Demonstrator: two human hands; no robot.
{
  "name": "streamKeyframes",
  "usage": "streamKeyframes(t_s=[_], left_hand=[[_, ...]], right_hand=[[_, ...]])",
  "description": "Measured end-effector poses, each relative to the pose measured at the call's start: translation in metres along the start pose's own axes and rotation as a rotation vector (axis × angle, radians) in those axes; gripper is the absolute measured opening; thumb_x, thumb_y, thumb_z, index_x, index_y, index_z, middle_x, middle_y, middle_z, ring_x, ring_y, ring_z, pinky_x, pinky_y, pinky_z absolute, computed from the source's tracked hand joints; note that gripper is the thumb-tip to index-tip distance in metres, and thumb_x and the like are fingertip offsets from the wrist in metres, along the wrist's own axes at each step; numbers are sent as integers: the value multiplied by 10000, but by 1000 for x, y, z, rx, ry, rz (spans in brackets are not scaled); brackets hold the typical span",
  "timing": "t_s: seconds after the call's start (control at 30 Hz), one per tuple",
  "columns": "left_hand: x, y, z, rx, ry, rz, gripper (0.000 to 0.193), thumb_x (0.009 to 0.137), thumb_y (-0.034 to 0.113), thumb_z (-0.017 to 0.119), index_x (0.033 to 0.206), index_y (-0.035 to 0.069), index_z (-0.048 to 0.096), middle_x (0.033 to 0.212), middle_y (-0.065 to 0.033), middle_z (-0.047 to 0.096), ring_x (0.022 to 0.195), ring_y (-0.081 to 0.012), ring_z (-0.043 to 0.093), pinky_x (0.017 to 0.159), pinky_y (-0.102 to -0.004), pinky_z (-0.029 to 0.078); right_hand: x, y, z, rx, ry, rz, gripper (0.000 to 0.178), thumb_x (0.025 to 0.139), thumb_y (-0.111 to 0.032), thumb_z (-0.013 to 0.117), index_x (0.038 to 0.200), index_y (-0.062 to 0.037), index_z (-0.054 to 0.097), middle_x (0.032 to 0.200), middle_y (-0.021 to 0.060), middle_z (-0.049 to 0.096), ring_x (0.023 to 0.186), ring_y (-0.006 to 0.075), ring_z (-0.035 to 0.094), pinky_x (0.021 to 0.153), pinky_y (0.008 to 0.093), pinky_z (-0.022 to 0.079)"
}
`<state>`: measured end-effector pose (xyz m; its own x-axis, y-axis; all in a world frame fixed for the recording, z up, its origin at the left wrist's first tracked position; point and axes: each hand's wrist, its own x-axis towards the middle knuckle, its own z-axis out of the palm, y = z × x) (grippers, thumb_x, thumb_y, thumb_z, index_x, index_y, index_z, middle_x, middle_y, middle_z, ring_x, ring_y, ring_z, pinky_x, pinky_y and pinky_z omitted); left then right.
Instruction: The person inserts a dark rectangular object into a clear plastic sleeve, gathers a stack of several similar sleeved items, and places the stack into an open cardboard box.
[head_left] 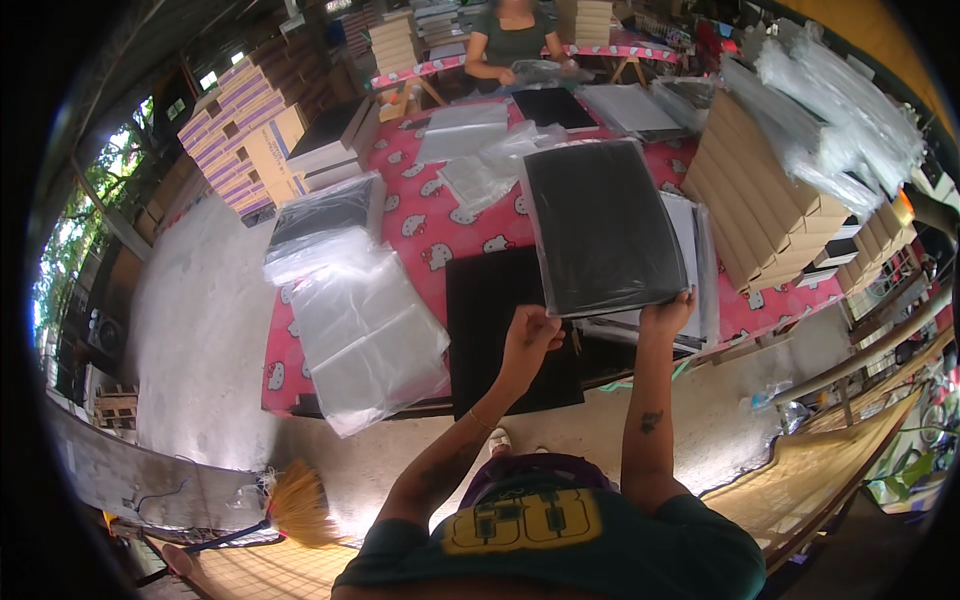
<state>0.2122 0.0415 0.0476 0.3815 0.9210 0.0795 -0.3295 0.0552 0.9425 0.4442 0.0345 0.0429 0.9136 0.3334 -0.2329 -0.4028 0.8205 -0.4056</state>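
Note:
A black rectangular sheet or board in a clear plastic sleeve [605, 225] is tilted up over the table. My right hand [668, 314] grips its lower right corner. Beside its lower left corner is my left hand [530, 345], fingers pinched together; whatever they hold is too small to make out. Under both lies a black board [490, 300] at the table's near edge. To the left, a pile of empty clear plastic sleeves [365, 335] overhangs that edge. More wrapped sheets [703, 265] rest beneath and right of the raised one.
Brown cartons [755, 195] stand on the right of the pink patterned table [410, 215], with plastic bundles [840, 100] on top. A stack of boxes [240, 140] rises at the left. Another person [515, 45] handles plastic across the table. A broom [300, 505] is low at left.

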Motion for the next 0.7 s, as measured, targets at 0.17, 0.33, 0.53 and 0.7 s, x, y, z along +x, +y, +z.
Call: streamKeyframes(t_s=[0.17, 0.33, 0.53, 0.7], left_hand=[[18, 9, 12, 105, -105, 71, 180, 922, 84, 587, 1073, 1, 532, 857, -71, 600, 817, -136, 632, 768, -287, 548], [10, -9, 12, 38, -38, -29, 165, 932, 44, 546, 1088, -8, 526, 900, -115, 617, 800, -184, 660, 770, -324, 571], [-15, -8, 3, -17, -81, -270, 162, 926, 51, 551, 1060, -36, 530, 926, -139, 640, 840, -227, 680, 753, -322, 581], [-31, -17, -111, 429, 46, -25, 185, 897, 48, 582, 1077, 10, 568, 923, -131, 651, 779, -228, 677, 686, -333, 564]], right_hand=[[5, -6, -13, -68, 22, 13, 278, 999, -123, 368, 1266, -173, 427, 1318, 122, 457, 1156, 288, 488, 987, 489, 449], [12, -16, -17, -44, 105, -96, 286, 992, -127, 382, 1275, -142, 422, 1308, 125, 459, 1141, 293, 501, 977, 469, 463], [29, -21, -35, -47, 186, -258, 322, 973, -109, 382, 1294, -102, 411, 1283, 152, 475, 1119, 317, 524, 941, 487, 486], [33, -29, -47, -125, 124, -234, 338, 957, -90, 421, 1294, -61, 421, 1223, 160, 505, 1084, 306, 538, 929, 476, 493]])
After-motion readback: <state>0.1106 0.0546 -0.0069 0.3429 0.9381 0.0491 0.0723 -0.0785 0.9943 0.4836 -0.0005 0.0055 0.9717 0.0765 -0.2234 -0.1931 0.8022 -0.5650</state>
